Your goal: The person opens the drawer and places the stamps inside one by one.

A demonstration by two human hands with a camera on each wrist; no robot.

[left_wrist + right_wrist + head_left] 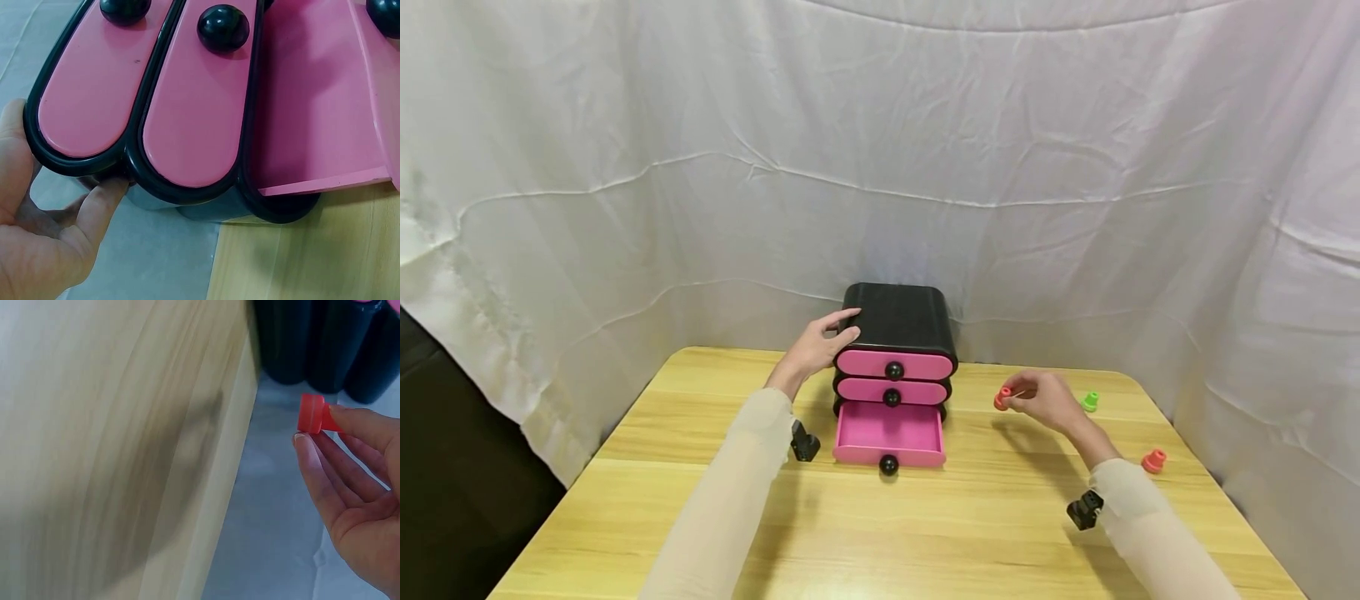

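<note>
a: head view — what's on the table?

b: a black drawer chest point(898, 321) with pink fronts stands at the back of the wooden table point(970, 533), against a white cloth backdrop point(880, 167). its bottom drawer point(889, 433) is pulled out, the two above are closed. the left hand point(817, 346) rests on the chest's upper left side, fingers laid over the top edge, thumb on the side. the right hand point(1047, 402) is raised to the right of the chest, pinching a small red piece point(1002, 398) at its fingertips, above the table and well apart from the open drawer. a green piece point(1091, 402) lies just beyond that hand, and another red piece point(1153, 461) sits near the right edge.

a: left wrist view?

b: the left hand point(44, 244) cups the chest's point(187, 206) rounded black side, thumb point(100, 206) pressed to the shell under the top drawer front point(87, 94), palm against the corner. the grip is a light, wide brace round the chest's side. the second drawer front point(200, 112) is shut; the open drawer's point(319, 112) pink floor shows to the right.

a: right wrist view?

b: the right hand point(356, 487) holds the red piece point(312, 414) narrowly between thumb tip and fingertips. the table point(125, 450) blurs past on the left, the chest's black side point(325, 344) at the top.
</note>
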